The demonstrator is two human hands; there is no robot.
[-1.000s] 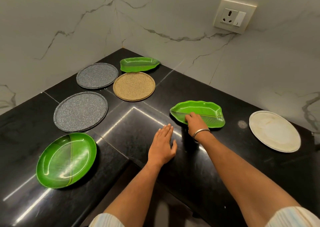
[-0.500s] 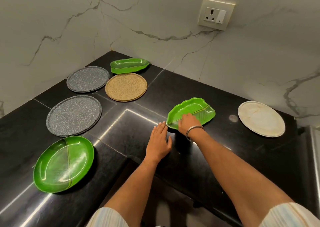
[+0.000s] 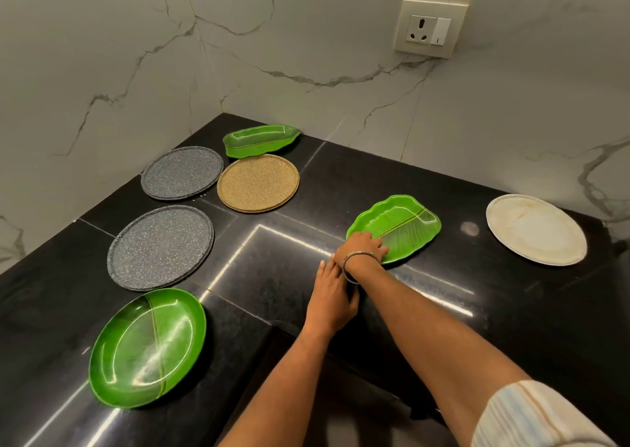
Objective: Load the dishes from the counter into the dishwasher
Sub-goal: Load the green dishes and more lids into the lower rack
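Note:
A green leaf-shaped dish (image 3: 404, 226) lies on the black counter (image 3: 375, 180), right of centre. My right hand (image 3: 361, 247) grips its near left rim, fingers curled over the edge; a metal bangle sits on that wrist. My left hand (image 3: 332, 296) rests flat on the counter just below the right wrist, fingers straight. Other dishes lie around: a white round plate (image 3: 537, 228) at the right, a tan round plate (image 3: 258, 183), two speckled grey plates (image 3: 182, 172) (image 3: 161, 247), a second leaf dish (image 3: 260, 140) in the corner, and a green oval plate (image 3: 148, 347).
Marble walls close the counter's corner at the back. A wall socket (image 3: 429, 29) sits above the right run. The counter's inner edge drops off beneath my arms. No dishwasher is in view.
The leaf dish has turned and slid toward me under my right hand, its far end now pointing up-right. My left hand stays flat on the counter, now closer under the right wrist.

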